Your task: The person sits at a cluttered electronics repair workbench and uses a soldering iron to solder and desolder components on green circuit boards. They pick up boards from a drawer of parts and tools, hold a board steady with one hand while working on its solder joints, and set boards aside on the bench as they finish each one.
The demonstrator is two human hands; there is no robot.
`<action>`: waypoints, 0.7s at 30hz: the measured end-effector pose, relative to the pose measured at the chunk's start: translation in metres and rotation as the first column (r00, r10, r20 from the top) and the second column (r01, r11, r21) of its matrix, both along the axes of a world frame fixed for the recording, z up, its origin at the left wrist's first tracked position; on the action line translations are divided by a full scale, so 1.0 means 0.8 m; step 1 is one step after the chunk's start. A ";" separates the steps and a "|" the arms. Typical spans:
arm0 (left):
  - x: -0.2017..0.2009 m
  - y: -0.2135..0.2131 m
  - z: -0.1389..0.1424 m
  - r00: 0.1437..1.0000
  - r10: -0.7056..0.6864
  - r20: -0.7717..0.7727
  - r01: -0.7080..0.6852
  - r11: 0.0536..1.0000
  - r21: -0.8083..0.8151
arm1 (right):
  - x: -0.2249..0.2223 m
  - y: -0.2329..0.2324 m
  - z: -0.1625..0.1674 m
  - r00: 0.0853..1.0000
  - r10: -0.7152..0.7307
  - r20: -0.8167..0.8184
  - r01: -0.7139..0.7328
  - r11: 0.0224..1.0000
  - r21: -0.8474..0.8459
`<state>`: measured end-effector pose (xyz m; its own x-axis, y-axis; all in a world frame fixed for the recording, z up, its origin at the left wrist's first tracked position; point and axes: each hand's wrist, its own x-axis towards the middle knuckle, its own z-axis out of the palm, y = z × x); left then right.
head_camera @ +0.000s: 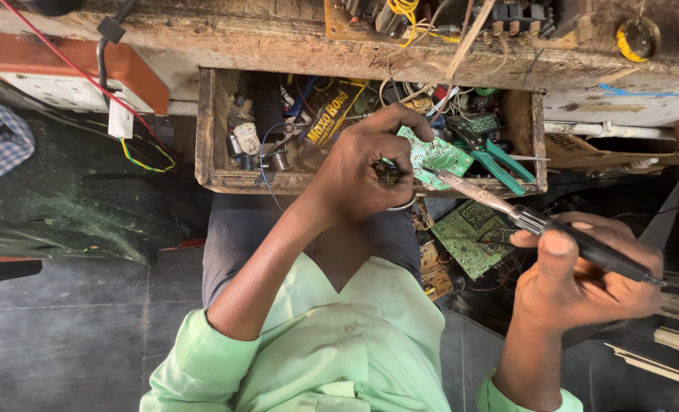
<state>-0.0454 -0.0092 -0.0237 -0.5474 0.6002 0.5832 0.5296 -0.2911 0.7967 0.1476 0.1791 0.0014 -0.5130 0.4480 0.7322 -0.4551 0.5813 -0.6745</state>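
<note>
The right hand (583,286) is wrapped tight around a black soldering iron (538,225). Its tip touches a small green circuit board (435,156), pinched in the left hand (366,168). Behind sits an open wooden drawer (209,130), full of parts.

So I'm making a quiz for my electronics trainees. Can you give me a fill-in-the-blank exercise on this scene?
1. The left hand holds a small ____ circuit board.
2. The right hand grips a soldering iron by its ____ handle.
3. The iron's tip touches the ____.
4. Green-handled pliers lie in the open wooden ____.

Missing words: green; black; circuit board; drawer
</note>
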 end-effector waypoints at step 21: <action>0.005 0.001 0.010 1.000 0.016 0.016 -0.015 0.999 -0.033 | 0.011 -0.004 0.012 0.994 0.013 0.106 -0.017 0.999 0.035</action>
